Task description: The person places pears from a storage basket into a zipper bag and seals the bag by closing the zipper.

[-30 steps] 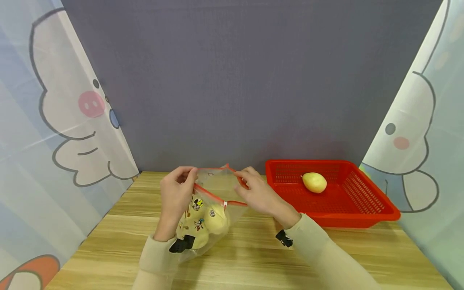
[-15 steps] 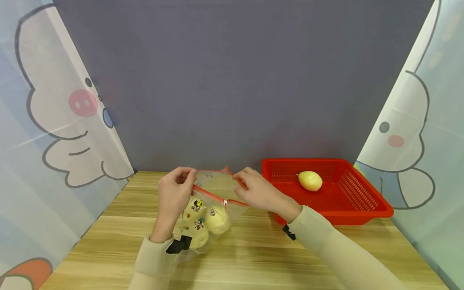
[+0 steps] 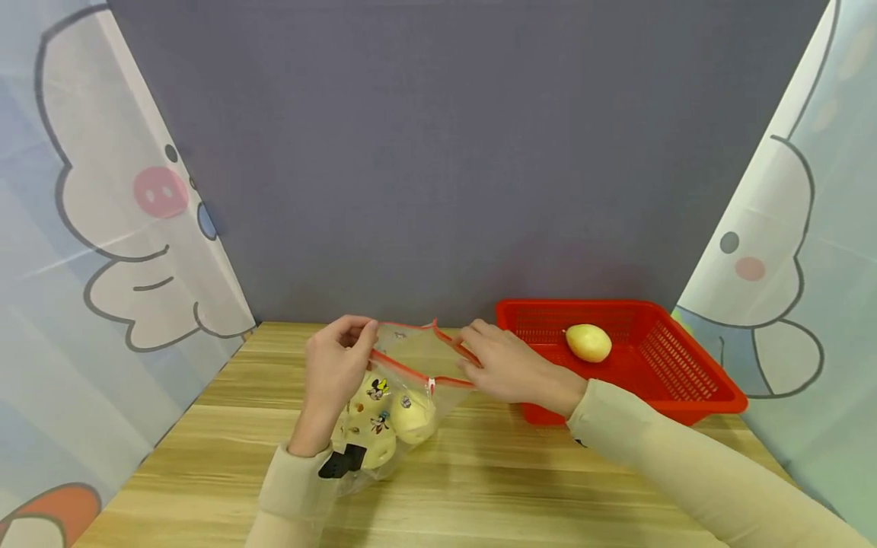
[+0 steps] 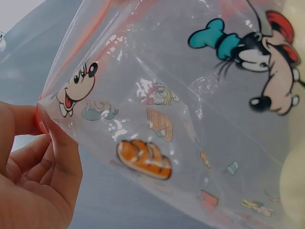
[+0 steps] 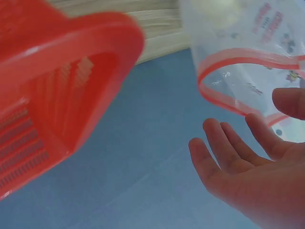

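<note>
A clear zip bag (image 3: 406,368) with red strips at its mouth and cartoon prints leans over the table. Several pale yellow fruits (image 3: 414,418) show through its lower part. My left hand (image 3: 337,358) pinches the left corner of the mouth between thumb and fingers, also plain in the left wrist view, where the hand (image 4: 40,176) grips the red edge. At the right side of the mouth is my right hand (image 3: 507,364). In the right wrist view its fingers (image 5: 224,145) are loosely extended, the index fingertip right at the red rim. The bag's mouth gapes between the hands.
A red plastic basket (image 3: 626,413) with slotted walls stands right of the bag, close behind the right forearm. One yellow pear-like fruit (image 3: 588,343) with a short stem lies in it. The wooden table (image 3: 479,487) ends at a grey backdrop (image 3: 438,167).
My right hand has shifted slightly right, its forearm swinging outward, and its fingers have eased at the rim. The left hand keeps its pinch on the bag. The head view moved a little.
</note>
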Available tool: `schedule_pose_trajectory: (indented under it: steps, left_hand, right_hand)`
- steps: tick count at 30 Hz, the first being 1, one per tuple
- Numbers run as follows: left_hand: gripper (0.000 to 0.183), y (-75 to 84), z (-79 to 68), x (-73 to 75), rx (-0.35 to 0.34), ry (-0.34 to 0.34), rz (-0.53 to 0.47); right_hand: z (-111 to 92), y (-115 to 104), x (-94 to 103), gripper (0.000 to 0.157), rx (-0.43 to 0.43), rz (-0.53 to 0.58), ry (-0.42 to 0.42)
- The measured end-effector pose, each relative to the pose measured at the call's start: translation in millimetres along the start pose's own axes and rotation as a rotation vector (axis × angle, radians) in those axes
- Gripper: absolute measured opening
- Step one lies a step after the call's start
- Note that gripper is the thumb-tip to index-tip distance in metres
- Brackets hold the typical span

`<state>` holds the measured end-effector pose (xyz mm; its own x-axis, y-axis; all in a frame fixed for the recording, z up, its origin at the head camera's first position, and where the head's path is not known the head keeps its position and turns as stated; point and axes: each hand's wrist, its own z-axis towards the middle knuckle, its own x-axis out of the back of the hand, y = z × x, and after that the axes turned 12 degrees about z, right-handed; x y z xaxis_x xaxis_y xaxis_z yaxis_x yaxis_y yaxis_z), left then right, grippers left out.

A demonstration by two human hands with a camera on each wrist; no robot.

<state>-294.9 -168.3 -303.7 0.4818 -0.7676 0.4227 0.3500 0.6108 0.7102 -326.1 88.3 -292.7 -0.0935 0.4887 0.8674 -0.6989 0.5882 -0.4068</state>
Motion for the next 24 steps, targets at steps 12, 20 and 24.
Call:
schedule_pose_trajectory:
  steps: [12, 20, 24]
  left_hand:
    - [0.013, -1.2, -0.2, 2.5, -0.012, 0.0, -0.004]
    - [0.013, -0.9, -2.2, 8.7, -0.02, -0.002, -0.012]
    - [0.012, -1.7, -2.6, 11.2, -0.029, 0.0, -0.016]
  right_hand:
    - [-1, 24, 9.3, 0.051, -0.073, -0.257, 0.037]
    - [1, 41, 18.7, 0.077, -0.222, -0.307, 0.008]
    - [2, 51, 22.6, 0.084, -0.29, -0.301, -0.008]
